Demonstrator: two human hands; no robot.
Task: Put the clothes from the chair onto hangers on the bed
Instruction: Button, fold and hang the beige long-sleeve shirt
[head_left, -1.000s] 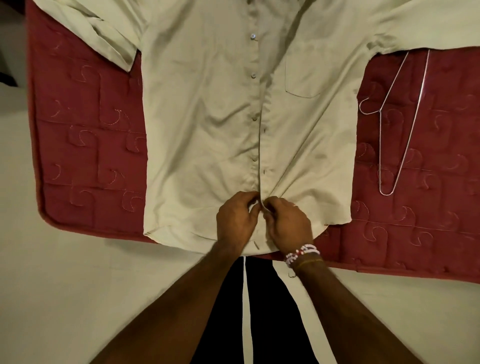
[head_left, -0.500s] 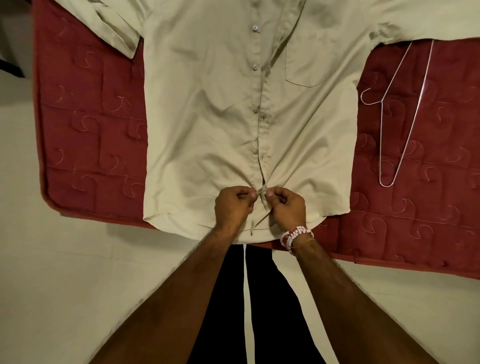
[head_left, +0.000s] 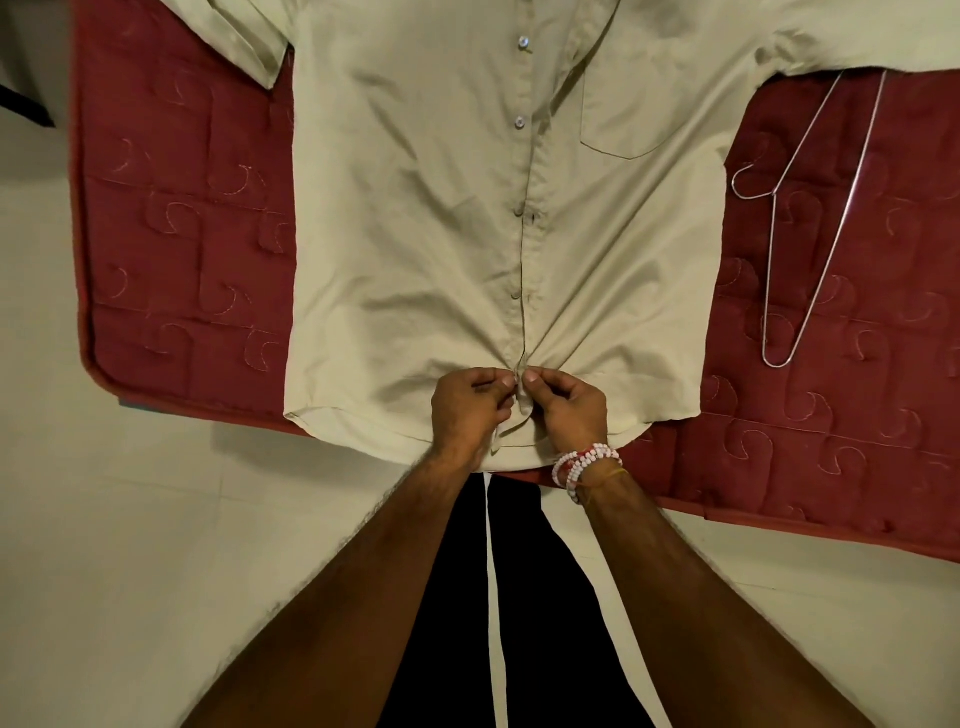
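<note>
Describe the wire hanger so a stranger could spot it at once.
Start at the red quilted mattress with the beige shirt spread across it. On the bare quilt right of the shirt lies a thin silver wire hanger, the only metal thing there.

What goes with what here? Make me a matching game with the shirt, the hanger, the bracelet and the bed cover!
Things:
1. shirt
2. wire hanger
3. bead bracelet
4. bed cover

Clues:
A. dark red with stitched swirls
B. worn on the right wrist
C. lying on the bed, to the right of the shirt's body
D. pinched near the hem by the left hand and the right hand

Pairs: 1-D, 2-C, 3-B, 4-A
</note>
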